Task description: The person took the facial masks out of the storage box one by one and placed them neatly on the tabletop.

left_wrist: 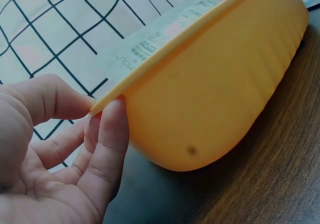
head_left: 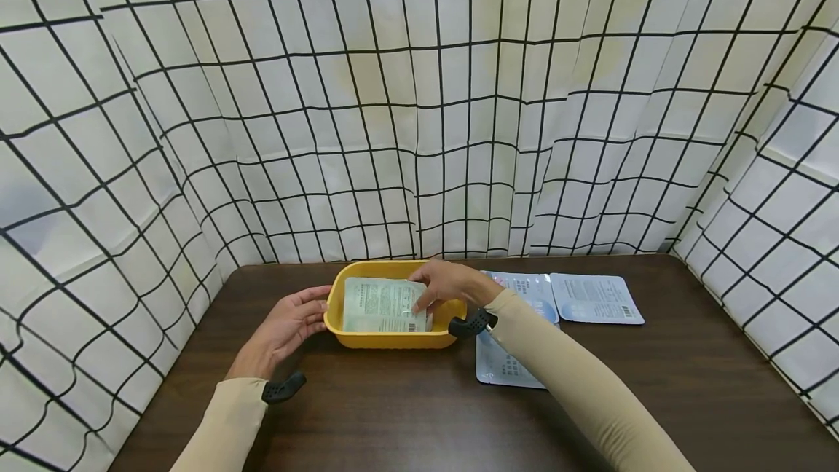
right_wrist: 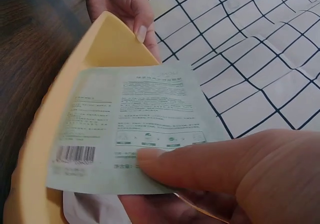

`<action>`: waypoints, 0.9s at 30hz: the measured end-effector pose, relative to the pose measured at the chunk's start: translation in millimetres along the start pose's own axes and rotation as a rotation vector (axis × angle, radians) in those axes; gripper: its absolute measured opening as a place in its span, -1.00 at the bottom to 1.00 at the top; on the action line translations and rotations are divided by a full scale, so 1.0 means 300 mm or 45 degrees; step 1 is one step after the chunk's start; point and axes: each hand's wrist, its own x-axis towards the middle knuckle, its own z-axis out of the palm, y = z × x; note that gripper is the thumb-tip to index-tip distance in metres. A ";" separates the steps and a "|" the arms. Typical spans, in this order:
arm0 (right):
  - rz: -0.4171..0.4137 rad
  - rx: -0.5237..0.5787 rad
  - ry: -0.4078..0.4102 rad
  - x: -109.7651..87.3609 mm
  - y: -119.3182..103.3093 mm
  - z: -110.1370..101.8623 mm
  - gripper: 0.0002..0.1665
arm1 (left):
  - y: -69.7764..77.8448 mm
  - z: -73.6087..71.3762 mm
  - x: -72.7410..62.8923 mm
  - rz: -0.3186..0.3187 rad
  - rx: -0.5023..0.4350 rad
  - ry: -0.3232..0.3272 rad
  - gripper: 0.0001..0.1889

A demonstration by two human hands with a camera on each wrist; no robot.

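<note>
A yellow plastic basket (head_left: pixel 393 341) stands at the back of the table. My left hand (head_left: pixel 291 326) pinches the rim at its left end, thumb on one side and fingers on the other, as the left wrist view shows. Inside lies a pale green flat packet (head_left: pixel 376 303) with printed text and a barcode. With thumb on top and fingers beneath, my right hand (head_left: pixel 455 282) grips this packet by its edge. Below it in the right wrist view, a whitish item (right_wrist: pixel 95 209) shows in the basket, mostly hidden.
Right of the basket, blue-and-white packets (head_left: pixel 507 366) lie partly under my right forearm. Another pale blue packet (head_left: pixel 596 299) lies farther right. The brown wooden table (head_left: pixel 393 414) ends at white cloth walls (head_left: pixel 459 130) with a black grid.
</note>
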 end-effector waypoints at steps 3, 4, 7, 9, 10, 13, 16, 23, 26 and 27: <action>-0.009 0.019 0.029 -0.001 -0.004 0.001 -0.78 | 0.004 0.001 0.001 -0.002 0.007 0.009 -0.42; -0.018 0.032 0.037 -0.002 -0.007 0.001 -0.79 | 0.006 0.001 0.001 -0.004 0.010 0.010 -0.41; -0.042 0.061 0.054 -0.007 -0.013 0.001 -0.80 | 0.011 0.003 0.001 -0.016 0.025 0.016 -0.41; -0.055 0.082 0.049 -0.009 -0.015 0.001 -0.79 | 0.015 0.007 0.001 -0.029 0.044 0.030 -0.42; -0.057 0.089 0.047 -0.009 -0.014 0.001 -0.78 | 0.017 0.008 0.001 -0.036 0.061 0.034 -0.42; -0.068 0.105 0.045 -0.008 -0.009 -0.002 -0.75 | 0.023 0.016 0.004 -0.055 0.105 0.056 -0.44; -0.083 0.118 0.050 -0.004 0.001 -0.007 -0.72 | 0.027 0.024 0.009 -0.067 0.146 0.066 -0.45; -0.123 0.133 0.088 -0.011 0.006 -0.020 -0.65 | 0.029 0.031 0.012 -0.069 0.156 0.082 -0.49; -0.150 0.145 0.107 -0.021 -0.003 -0.027 -0.66 | 0.028 0.028 0.010 -0.063 0.146 0.083 -0.50; -0.158 0.144 0.114 -0.025 -0.007 -0.030 -0.66 | 0.028 0.027 0.010 -0.063 0.142 0.083 -0.50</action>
